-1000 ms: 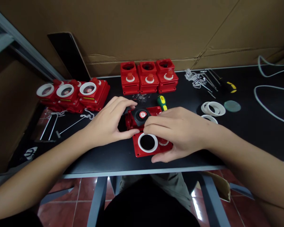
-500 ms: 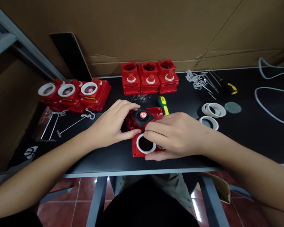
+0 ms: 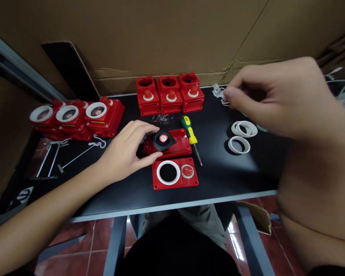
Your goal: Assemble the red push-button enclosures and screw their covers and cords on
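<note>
My left hand (image 3: 126,149) rests on the black table (image 3: 218,180), its thumb and fingers gripping the left end of an open red box base (image 3: 176,143) that carries a black part with a red and white centre (image 3: 163,140). In front of it lies a red cover plate (image 3: 175,173) with a white ring and a small clear lens. My right hand (image 3: 278,96) is raised close to the camera, above the table's right side, fingers curled with thumb and forefinger pinched; anything in them is too small to see. Its fingertips are near a pile of white strings (image 3: 220,94).
Three red boxes with red buttons (image 3: 169,94) stand at the back. Three closed red boxes with white rings (image 3: 74,115) lie at the left, with thin metal rods (image 3: 71,153) before them. A green and yellow screwdriver (image 3: 191,136) and loose white rings (image 3: 241,136) lie right of centre.
My right hand has let go of the red cover plate and risen up and to the right, close to the camera. My left hand stays on the box base.
</note>
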`<state>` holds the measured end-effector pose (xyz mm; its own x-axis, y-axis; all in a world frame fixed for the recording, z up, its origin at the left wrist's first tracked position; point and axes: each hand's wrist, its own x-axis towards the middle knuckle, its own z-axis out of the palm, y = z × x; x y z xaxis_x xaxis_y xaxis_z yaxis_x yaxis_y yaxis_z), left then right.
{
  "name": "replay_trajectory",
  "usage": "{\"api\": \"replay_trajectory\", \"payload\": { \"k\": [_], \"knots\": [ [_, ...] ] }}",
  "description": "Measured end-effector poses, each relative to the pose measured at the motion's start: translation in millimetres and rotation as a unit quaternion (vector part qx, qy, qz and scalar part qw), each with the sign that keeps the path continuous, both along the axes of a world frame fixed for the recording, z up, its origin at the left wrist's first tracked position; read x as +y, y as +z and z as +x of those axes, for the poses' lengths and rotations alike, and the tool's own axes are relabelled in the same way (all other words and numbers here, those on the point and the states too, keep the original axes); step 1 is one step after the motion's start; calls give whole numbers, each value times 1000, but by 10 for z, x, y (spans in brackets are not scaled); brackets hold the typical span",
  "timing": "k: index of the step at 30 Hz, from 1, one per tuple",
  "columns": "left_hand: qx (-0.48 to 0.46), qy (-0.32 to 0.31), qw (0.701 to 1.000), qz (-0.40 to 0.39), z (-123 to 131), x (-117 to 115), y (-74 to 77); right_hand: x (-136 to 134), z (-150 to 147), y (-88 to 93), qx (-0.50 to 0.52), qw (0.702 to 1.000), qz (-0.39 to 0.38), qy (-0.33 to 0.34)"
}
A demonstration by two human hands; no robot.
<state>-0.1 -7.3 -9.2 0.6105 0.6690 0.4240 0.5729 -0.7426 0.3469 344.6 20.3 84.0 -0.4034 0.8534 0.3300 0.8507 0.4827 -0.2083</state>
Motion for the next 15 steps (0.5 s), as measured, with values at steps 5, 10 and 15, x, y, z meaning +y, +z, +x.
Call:
{"api": "replay_trajectory", "payload": {
  "k": [5,10,15],
  "knots": [
    [1,-10,1000,4,9,-4,26,296,311,-28,-188,934,-192,-236],
    [9,-10,1000,14,-1,-5,32,513,698,-108,-249,891,-189,-329],
    [13,-12,1000,6,-9,2,26,688,1220,-189,-215,885,-279,-305]
  ]
}}
